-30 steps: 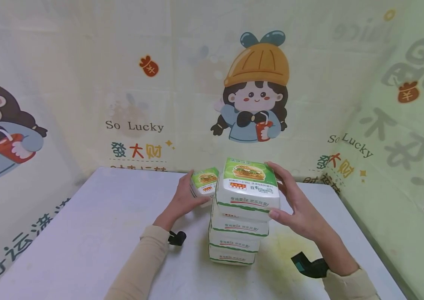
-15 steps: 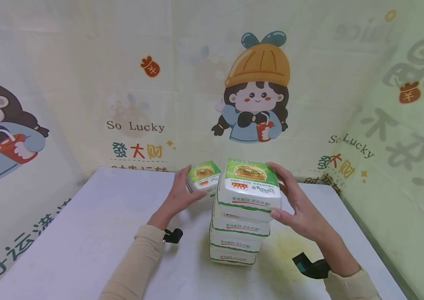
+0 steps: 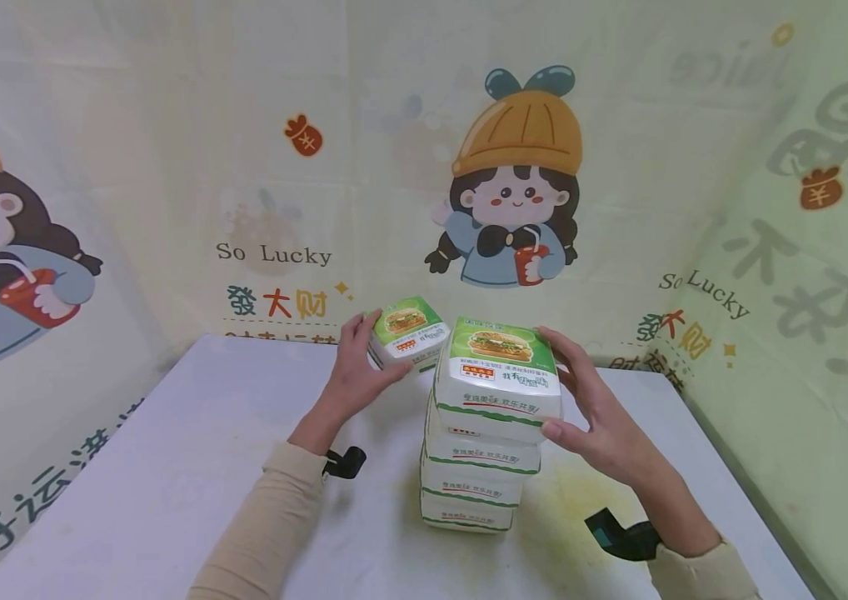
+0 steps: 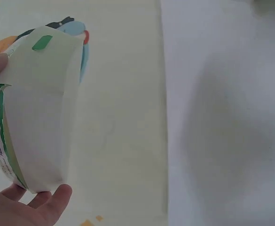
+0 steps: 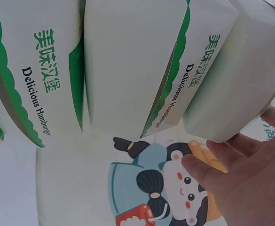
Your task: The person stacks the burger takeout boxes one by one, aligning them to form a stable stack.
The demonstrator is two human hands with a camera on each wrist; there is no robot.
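A white and green hamburger box is raised behind and left of a stack, tilted, with my left hand gripping it between thumb and fingers. Its plain white underside faces the left wrist view. Several matching boxes form the stack, which leans a little to the right toward its top. My right hand holds the top hamburger box by its right side, thumb at the near corner and fingers at the far one. In the right wrist view, a stacked box shows green lettering.
The stack stands on a white table that has a yellowish stain to its right. A printed cloth with cartoon figures hangs behind the table and along its sides.
My left hand has lifted the hamburger box up and slightly left from behind the stack, so more of its top shows. My right hand stays on the top box.
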